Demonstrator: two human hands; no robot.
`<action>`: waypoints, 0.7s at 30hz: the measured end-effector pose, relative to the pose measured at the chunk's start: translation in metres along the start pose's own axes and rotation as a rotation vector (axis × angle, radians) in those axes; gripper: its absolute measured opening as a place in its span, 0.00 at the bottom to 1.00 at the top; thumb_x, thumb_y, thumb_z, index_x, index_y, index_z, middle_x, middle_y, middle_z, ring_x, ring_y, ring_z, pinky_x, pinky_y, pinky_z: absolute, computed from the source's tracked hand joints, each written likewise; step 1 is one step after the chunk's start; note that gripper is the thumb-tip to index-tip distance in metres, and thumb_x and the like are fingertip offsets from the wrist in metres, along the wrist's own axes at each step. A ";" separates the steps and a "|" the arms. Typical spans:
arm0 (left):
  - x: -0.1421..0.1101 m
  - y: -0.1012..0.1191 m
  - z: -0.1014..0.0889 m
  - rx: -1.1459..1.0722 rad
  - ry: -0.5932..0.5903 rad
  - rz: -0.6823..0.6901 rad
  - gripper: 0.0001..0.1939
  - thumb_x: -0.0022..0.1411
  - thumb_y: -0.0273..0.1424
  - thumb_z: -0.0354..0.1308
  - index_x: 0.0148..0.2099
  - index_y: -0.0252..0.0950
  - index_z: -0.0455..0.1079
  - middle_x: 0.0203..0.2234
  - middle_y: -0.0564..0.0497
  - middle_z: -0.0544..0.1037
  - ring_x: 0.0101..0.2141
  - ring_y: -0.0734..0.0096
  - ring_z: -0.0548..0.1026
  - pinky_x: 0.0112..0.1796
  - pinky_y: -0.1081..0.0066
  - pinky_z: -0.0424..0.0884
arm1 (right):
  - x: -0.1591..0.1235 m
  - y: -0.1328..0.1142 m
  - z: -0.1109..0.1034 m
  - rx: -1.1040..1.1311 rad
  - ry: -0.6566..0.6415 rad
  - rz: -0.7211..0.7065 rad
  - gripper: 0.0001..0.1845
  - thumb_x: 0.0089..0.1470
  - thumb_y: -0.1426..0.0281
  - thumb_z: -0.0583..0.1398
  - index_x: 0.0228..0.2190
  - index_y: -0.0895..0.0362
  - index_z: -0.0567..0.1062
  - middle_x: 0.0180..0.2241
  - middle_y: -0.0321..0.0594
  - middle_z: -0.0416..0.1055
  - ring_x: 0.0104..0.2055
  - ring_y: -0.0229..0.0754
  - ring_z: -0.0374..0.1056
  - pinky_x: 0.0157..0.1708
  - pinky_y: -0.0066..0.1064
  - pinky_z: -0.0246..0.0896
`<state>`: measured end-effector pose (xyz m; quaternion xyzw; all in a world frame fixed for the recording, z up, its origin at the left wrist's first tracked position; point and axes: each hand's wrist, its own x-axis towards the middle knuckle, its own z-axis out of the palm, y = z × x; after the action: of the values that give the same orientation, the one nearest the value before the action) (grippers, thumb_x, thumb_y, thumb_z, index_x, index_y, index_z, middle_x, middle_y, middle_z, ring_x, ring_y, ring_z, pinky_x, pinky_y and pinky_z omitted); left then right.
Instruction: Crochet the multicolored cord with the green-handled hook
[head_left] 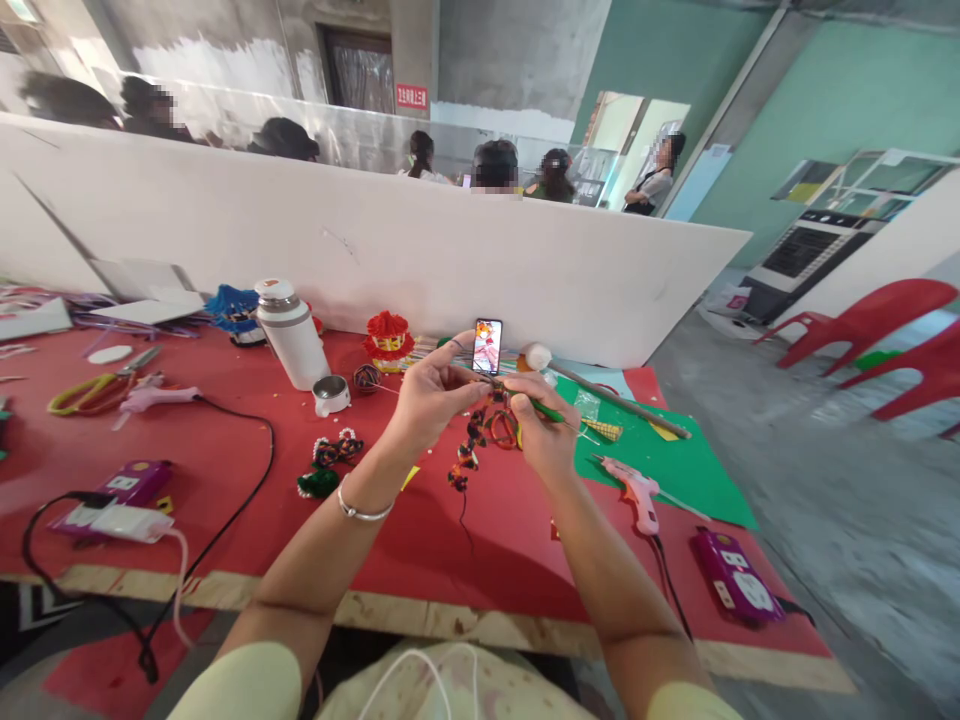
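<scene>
My right hand (541,420) is closed around a green-handled crochet hook (550,411). In my left hand (435,398), closed at the fingertips, is the upper end of a dark multicoloured crocheted strip (466,452). The strip hangs in curls between my wrists, with a loose yarn tail below it. Both hands meet over the table, and the hook's tip is at the yarn; the exact stitch is too small to see. A ball of dark yarn (367,378) lies left of my left hand. Just behind my fingers a phone (487,346) stands upright with its screen lit.
A white thermos (292,335) and its metal cup (331,394) stand at left. Pink glue guns lie on both sides, one at right (634,490) on a green sheet (697,470). Scissors (101,388) and a purple power strip (127,490) are farther left. A white partition (375,250) closes the back.
</scene>
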<state>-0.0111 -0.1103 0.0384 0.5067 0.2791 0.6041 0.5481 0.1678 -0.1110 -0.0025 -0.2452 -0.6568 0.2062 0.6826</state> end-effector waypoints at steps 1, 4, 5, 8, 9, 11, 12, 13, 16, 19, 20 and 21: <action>0.000 0.000 0.000 0.000 0.003 -0.006 0.47 0.48 0.29 0.79 0.70 0.34 0.72 0.24 0.54 0.82 0.22 0.79 0.71 0.23 0.77 0.63 | 0.000 0.000 0.001 -0.006 0.004 -0.026 0.08 0.65 0.65 0.67 0.44 0.43 0.87 0.45 0.37 0.86 0.49 0.46 0.80 0.54 0.45 0.75; -0.002 -0.001 -0.001 0.025 0.008 -0.010 0.47 0.48 0.29 0.78 0.71 0.34 0.72 0.24 0.54 0.82 0.21 0.80 0.69 0.22 0.77 0.62 | 0.002 -0.001 -0.001 -0.019 -0.033 -0.074 0.09 0.65 0.66 0.66 0.44 0.44 0.86 0.44 0.37 0.86 0.48 0.46 0.80 0.52 0.45 0.76; -0.002 -0.002 0.000 0.051 0.023 0.009 0.47 0.48 0.28 0.78 0.71 0.34 0.71 0.25 0.53 0.83 0.21 0.79 0.70 0.22 0.77 0.63 | 0.003 -0.002 -0.001 -0.043 -0.054 -0.082 0.09 0.66 0.67 0.66 0.44 0.44 0.86 0.44 0.38 0.86 0.48 0.47 0.81 0.51 0.45 0.76; -0.005 -0.010 0.008 0.143 0.132 0.134 0.48 0.48 0.26 0.77 0.72 0.36 0.71 0.28 0.52 0.84 0.24 0.76 0.72 0.24 0.75 0.66 | 0.003 -0.003 0.001 -0.201 -0.039 -0.156 0.10 0.65 0.69 0.66 0.46 0.45 0.86 0.44 0.39 0.86 0.48 0.47 0.80 0.51 0.46 0.77; -0.006 -0.012 0.012 0.156 0.175 0.174 0.47 0.49 0.25 0.76 0.72 0.38 0.71 0.29 0.51 0.84 0.24 0.76 0.72 0.24 0.75 0.66 | 0.002 -0.003 0.003 -0.260 -0.001 -0.208 0.12 0.65 0.70 0.66 0.47 0.44 0.85 0.45 0.39 0.86 0.48 0.47 0.80 0.51 0.46 0.77; -0.008 -0.015 0.020 0.101 0.228 0.207 0.47 0.51 0.24 0.75 0.73 0.39 0.69 0.30 0.52 0.84 0.24 0.76 0.72 0.24 0.75 0.66 | -0.001 -0.001 0.009 -0.344 0.096 -0.326 0.15 0.64 0.71 0.67 0.50 0.43 0.84 0.46 0.39 0.86 0.48 0.48 0.80 0.50 0.47 0.77; -0.009 -0.015 0.023 0.033 0.228 0.186 0.48 0.51 0.24 0.75 0.74 0.40 0.68 0.30 0.52 0.84 0.24 0.77 0.71 0.23 0.75 0.65 | -0.003 0.001 0.012 -0.362 0.138 -0.373 0.17 0.64 0.71 0.67 0.52 0.42 0.83 0.47 0.39 0.86 0.49 0.48 0.80 0.50 0.47 0.77; -0.009 -0.014 0.025 -0.052 0.209 0.140 0.48 0.51 0.25 0.75 0.74 0.40 0.68 0.29 0.54 0.83 0.22 0.79 0.69 0.23 0.76 0.64 | -0.005 0.003 0.015 -0.364 0.170 -0.405 0.17 0.64 0.71 0.67 0.52 0.42 0.83 0.47 0.39 0.86 0.49 0.48 0.80 0.50 0.48 0.77; -0.009 -0.008 0.023 -0.291 0.105 -0.048 0.50 0.47 0.27 0.79 0.72 0.38 0.69 0.22 0.59 0.77 0.17 0.85 0.60 0.19 0.79 0.54 | -0.005 0.007 0.018 -0.283 0.180 -0.400 0.15 0.66 0.68 0.66 0.52 0.41 0.83 0.46 0.38 0.86 0.48 0.49 0.80 0.50 0.49 0.77; -0.009 -0.001 0.014 -0.360 0.039 -0.166 0.48 0.44 0.27 0.81 0.69 0.36 0.73 0.19 0.62 0.73 0.15 0.88 0.54 0.18 0.80 0.48 | -0.002 0.010 0.014 -0.126 0.086 -0.309 0.12 0.67 0.64 0.66 0.50 0.40 0.84 0.46 0.38 0.86 0.49 0.49 0.80 0.51 0.50 0.76; -0.009 0.001 0.010 -0.356 0.027 -0.192 0.47 0.44 0.27 0.82 0.67 0.36 0.74 0.20 0.61 0.73 0.15 0.88 0.54 0.18 0.80 0.47 | -0.001 0.010 0.012 -0.077 0.052 -0.282 0.12 0.67 0.63 0.66 0.50 0.40 0.84 0.46 0.37 0.86 0.49 0.49 0.81 0.51 0.50 0.76; -0.009 0.003 0.007 -0.347 0.016 -0.217 0.46 0.44 0.27 0.82 0.66 0.36 0.75 0.20 0.61 0.73 0.15 0.88 0.54 0.18 0.80 0.47 | 0.001 0.010 0.009 -0.035 0.021 -0.260 0.11 0.66 0.63 0.66 0.49 0.40 0.84 0.47 0.37 0.86 0.49 0.49 0.81 0.51 0.50 0.76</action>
<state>-0.0068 -0.1211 0.0406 0.3668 0.2283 0.5846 0.6867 0.1596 -0.1023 -0.0078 -0.1723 -0.6792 0.1018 0.7061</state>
